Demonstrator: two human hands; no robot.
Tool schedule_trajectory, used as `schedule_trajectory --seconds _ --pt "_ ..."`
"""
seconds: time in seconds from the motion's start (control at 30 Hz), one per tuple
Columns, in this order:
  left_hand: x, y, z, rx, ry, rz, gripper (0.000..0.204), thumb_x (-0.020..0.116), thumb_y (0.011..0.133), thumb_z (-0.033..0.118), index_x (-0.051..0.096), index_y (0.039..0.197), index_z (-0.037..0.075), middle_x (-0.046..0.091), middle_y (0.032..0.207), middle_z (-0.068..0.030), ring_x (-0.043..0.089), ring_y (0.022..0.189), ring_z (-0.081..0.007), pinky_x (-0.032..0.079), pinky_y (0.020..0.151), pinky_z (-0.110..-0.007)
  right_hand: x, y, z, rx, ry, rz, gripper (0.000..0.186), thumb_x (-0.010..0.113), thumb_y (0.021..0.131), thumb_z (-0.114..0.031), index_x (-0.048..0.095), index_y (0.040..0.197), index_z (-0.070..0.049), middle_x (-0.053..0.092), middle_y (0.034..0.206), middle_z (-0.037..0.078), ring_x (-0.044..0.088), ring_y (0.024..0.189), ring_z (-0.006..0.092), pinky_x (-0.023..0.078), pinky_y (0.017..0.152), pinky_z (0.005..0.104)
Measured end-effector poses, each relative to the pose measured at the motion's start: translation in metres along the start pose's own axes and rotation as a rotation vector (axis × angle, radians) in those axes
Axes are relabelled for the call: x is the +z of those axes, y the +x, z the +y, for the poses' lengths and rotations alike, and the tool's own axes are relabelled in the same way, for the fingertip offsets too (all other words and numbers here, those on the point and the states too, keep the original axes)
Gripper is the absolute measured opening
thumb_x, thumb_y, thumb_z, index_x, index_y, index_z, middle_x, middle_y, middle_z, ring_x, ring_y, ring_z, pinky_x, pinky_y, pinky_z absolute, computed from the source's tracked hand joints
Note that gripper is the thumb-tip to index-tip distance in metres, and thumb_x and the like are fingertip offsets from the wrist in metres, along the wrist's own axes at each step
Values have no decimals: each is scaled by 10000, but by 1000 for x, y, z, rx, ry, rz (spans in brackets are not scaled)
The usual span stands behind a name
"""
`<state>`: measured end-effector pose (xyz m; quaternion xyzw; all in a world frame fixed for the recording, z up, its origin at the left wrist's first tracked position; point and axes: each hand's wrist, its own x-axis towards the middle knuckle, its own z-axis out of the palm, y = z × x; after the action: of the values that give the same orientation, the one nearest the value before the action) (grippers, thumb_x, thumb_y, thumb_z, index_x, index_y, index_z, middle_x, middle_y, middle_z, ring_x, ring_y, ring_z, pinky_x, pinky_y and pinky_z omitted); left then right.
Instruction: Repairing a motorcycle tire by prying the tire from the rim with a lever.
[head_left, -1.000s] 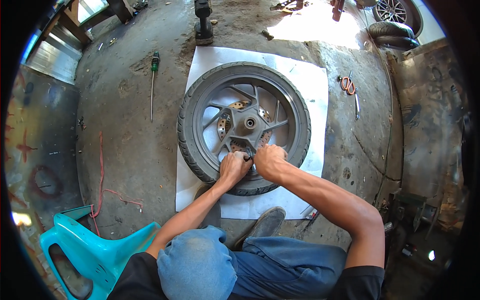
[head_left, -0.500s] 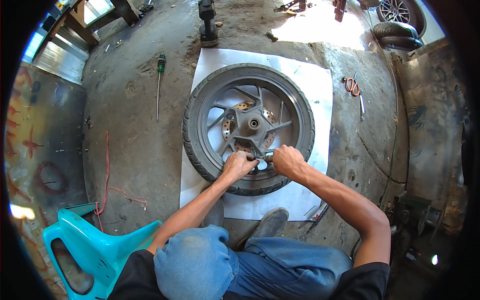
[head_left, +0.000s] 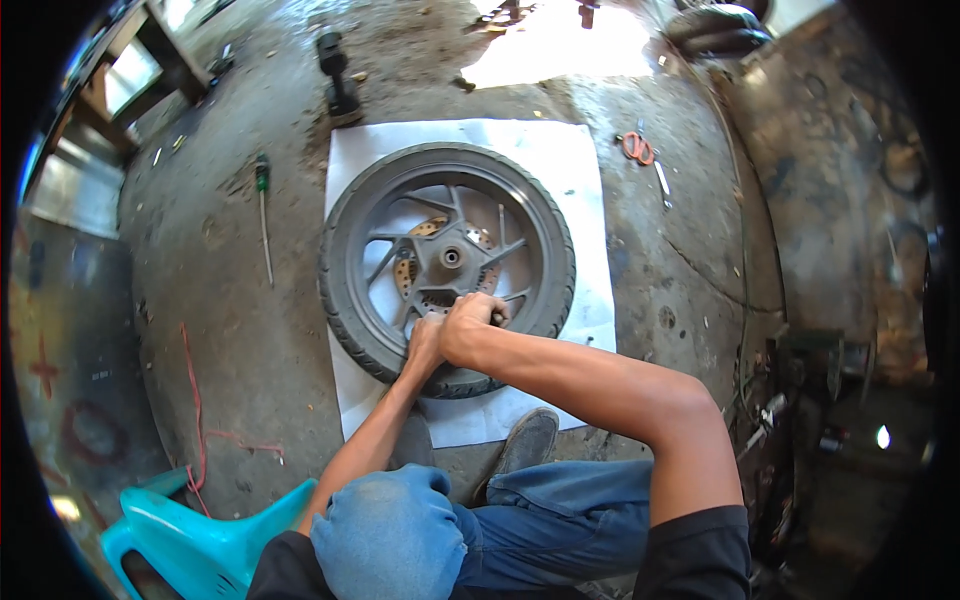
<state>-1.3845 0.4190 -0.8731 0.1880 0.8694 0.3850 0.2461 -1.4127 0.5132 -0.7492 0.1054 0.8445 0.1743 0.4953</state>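
A motorcycle wheel [head_left: 343, 320] with a black tyre and grey spokes lies flat on a white sheet [head_left: 590, 280]. A perforated brake disc [head_left: 404, 272] shows beneath its spokes. Over the near part of the rim, my two hands are close together. My right hand [head_left: 472, 322] is curled into a fist; a small dark end shows by its fingers, too little to name. My left hand [head_left: 428, 338] lies against it, its fingers bent down toward the rim. What the left fingers grip is hidden behind the right hand.
A green-handled screwdriver [head_left: 264, 220] lies left of the sheet. A black cordless power tool [head_left: 338, 80] stands at its far left corner. Orange-handled scissors [head_left: 638, 149] lie on the right. A turquoise plastic stool [head_left: 190, 540] is beside me; stacked tyres [head_left: 715, 30] sit far right.
My right hand has come left and turned over, from beside the left hand to against it. The whole view has shifted, so the wheel appears further left and slightly lower.
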Motion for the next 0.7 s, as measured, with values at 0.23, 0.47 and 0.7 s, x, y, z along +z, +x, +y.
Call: schedule_trajectory --seconds 0.23,0.47,0.7 --pt "-10 0 53 -211 -55 -40 340 733 814 394 812 955 95 755 822 -174 747 846 -374 572 790 -430 75 15 89 -419 276 320 256 634 949 -204 794 1104 -77 784 1088 113 767 968 309 615 673 498" --pt "-23 -6 67 -316 -234 -148 295 720 877 302 815 962 37 791 803 -92 784 749 -185 575 746 -287 73 12 116 -503 314 383 197 679 869 -182 799 964 -57 774 998 176 769 913 334 628 750 425" --pt "-23 1 40 -261 -36 -132 307 712 868 339 818 965 67 788 837 -135 778 845 -270 580 742 -383 30 -14 33 -86 121 206 205 723 881 -189 796 1025 -63 774 965 56 751 842 271 606 652 525"
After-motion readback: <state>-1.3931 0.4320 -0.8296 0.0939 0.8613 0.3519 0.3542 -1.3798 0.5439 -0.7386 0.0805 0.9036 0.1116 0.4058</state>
